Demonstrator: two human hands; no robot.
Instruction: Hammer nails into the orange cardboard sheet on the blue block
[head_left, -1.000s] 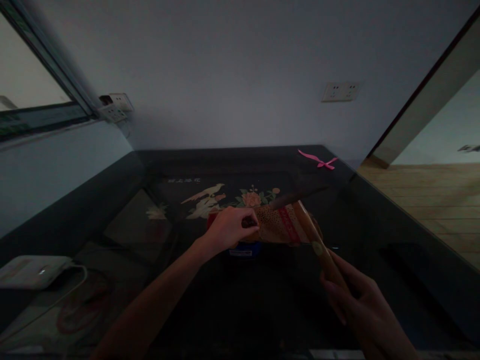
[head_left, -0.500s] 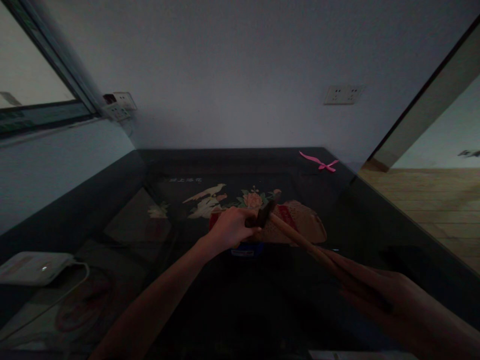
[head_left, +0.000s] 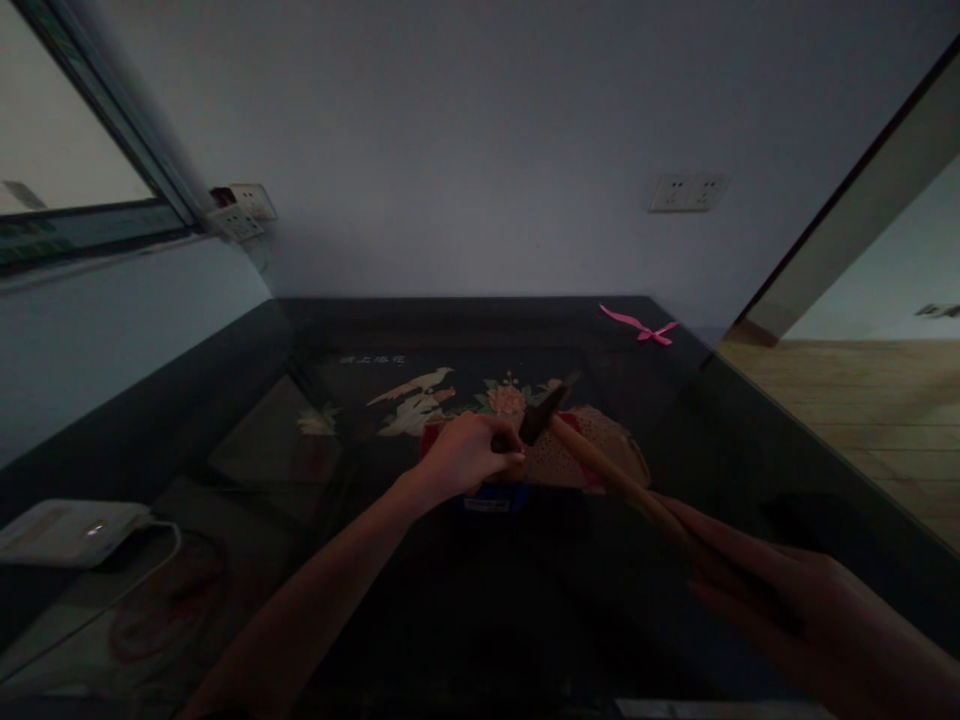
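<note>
My right hand point(head_left: 780, 590) is wrapped round the wooden handle of a hammer point(head_left: 615, 478). The dark hammer head is just right of the fingertips of my left hand point(head_left: 472, 452). Those fingers are pinched round something small and dark that I cannot make out, above a blue object point(head_left: 491, 498) with a pale label. Beside and behind the left hand lies a brown, speckled flat piece point(head_left: 611, 445) with red parts, on the dark glossy table point(head_left: 420, 620).
A pink ribbon point(head_left: 637, 325) lies at the table's back right. At the left is a white device point(head_left: 71, 532) with a cable. A wall with sockets point(head_left: 688, 192) rises behind the table, and a window frame point(head_left: 97, 222) is at the upper left.
The hammer head has moved slightly right and away from my left fingertips. My right hand has shifted a little, while my left hand has hardly moved.
</note>
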